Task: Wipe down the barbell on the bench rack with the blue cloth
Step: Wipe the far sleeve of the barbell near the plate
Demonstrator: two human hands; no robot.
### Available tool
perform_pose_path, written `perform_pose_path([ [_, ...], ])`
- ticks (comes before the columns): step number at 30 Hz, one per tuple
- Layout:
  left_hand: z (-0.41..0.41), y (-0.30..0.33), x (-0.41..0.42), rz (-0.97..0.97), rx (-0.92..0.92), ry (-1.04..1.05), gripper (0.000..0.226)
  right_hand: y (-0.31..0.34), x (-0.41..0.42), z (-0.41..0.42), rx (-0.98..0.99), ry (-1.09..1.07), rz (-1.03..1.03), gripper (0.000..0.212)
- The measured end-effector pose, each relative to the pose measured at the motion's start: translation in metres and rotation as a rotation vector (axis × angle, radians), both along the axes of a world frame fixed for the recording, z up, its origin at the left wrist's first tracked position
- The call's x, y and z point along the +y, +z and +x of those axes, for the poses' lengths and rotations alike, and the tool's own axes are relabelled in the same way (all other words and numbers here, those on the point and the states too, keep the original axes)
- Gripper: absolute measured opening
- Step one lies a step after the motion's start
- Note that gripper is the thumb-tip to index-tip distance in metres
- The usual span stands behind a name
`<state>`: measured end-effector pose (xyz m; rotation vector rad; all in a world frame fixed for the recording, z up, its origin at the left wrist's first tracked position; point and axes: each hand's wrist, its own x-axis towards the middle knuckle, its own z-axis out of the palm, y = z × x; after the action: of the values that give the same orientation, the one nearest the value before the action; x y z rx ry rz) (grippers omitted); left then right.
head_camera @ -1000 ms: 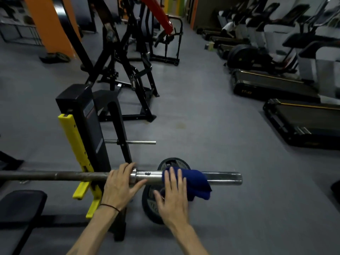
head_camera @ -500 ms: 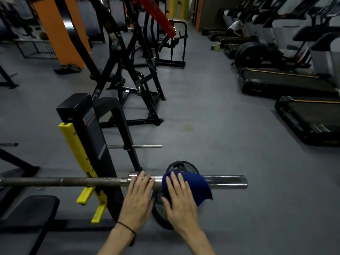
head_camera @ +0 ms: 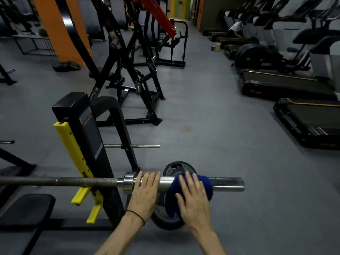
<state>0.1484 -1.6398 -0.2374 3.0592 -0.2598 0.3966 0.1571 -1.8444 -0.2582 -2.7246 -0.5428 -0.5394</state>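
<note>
The barbell (head_camera: 88,181) runs off the left edge, its far end cut off; its chrome sleeve end lies free on the right over open grey floor (head_camera: 211,137). The blue cloth (head_camera: 206,183), bunched and dark, drapes over the sleeve, partly hidden under the right hand (head_camera: 195,201), whose straight, spread fingers press it flat to the metal. The left hand (head_camera: 145,194) rests just beside it on the bare sleeve, fingers straight and together, near the collar. A weight plate (head_camera: 176,168) behind the hands is mostly covered. The yellow rack hook (head_camera: 77,162) carries the rusty shaft.
</note>
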Motion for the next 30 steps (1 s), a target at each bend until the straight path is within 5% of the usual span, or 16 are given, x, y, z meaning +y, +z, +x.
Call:
perform_pose_path([
  [4, 0.013, 0.008, -0.003, -0.037, 0.0, 0.036, 0.07, 0.003, 0.01, 0.0, 0.108, -0.238, 0.191, 0.063],
  [7, 0.02, 0.013, -0.002, -0.005, 0.068, 0.056, 0.059, 0.008, 0.056, -0.011, 0.126, -0.174, 0.209, 0.069],
  [11, 0.029, 0.016, 0.003, 0.032, 0.128, 0.035, 0.066, 0.004, 0.039, -0.013, 0.054, 0.064, -0.015, 0.062],
  [17, 0.027, 0.016, 0.001, -0.011, 0.101, 0.033, 0.068, 0.0, 0.033, -0.013, 0.101, -0.193, 0.165, 0.063],
  [23, 0.021, 0.008, 0.008, -0.051, -0.044, -0.056, 0.069, 0.0, 0.038, -0.013, 0.023, 0.062, 0.006, 0.063],
  [30, -0.002, -0.013, 0.009, -0.138, -0.206, -0.048, 0.074, 0.001, 0.025, -0.005, 0.056, -0.261, 0.248, 0.064],
])
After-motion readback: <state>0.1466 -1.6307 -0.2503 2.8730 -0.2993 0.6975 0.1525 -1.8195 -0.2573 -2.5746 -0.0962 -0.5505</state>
